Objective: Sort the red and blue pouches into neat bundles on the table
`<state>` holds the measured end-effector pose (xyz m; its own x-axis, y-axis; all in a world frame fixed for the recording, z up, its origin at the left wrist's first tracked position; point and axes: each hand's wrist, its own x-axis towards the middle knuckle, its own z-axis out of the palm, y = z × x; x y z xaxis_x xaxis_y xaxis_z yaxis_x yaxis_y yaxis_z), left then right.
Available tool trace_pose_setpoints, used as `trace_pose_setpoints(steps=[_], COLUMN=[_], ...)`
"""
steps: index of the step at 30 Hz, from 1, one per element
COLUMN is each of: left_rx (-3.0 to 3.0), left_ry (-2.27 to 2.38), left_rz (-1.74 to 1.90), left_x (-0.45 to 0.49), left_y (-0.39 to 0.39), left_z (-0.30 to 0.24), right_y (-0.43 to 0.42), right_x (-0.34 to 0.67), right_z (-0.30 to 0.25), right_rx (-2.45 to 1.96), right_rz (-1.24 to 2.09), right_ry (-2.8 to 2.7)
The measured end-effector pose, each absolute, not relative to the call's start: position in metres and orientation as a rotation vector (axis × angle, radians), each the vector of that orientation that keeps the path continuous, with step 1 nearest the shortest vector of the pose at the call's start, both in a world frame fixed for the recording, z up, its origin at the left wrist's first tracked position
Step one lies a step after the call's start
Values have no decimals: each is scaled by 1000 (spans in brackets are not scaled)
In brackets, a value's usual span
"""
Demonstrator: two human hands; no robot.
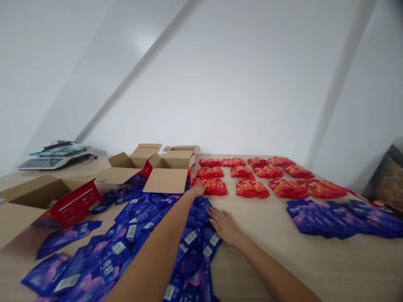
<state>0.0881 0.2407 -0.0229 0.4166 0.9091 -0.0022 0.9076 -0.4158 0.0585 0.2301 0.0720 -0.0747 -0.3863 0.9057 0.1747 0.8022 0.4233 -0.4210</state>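
A large pile of blue pouches [132, 228] with pink print and white barcode labels spreads over the table. At the pile's right edge lies my right hand [224, 225], palm down with fingers apart, its fingertips touching the pouches. My left hand [198, 189] reaches over the pile to its far edge, right beside the nearest stack of red pouches [215, 187]. Its fingers are small and partly hidden, so I cannot tell whether they grip anything. My left forearm covers part of the blue pile.
Several open cartons stand left and behind the pile, including a red-sided carton [75, 203] and a brown-flapped carton [170, 172]. Red pouches [267, 171] lie in grouped stacks at the back right. Fanned blue pouches [340, 218] lie right. A scale [56, 159] sits far left.
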Motion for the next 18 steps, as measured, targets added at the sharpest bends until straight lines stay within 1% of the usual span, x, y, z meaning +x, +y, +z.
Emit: trace_pose_setpoints(steps=[6, 14, 18], left_rx=[2538, 2562, 2555], left_ry=[1721, 1656, 1696], left_rz=[-15, -15, 12], left_x=[77, 75, 74], left_y=[238, 226, 220], left_z=[-41, -41, -42], right_y=[69, 70, 69], right_x=[233, 233, 233], right_z=[-73, -76, -77], right_rx=[-1417, -1390, -1362], right_rz=[358, 326, 316], right_ry=[-2305, -2313, -2306])
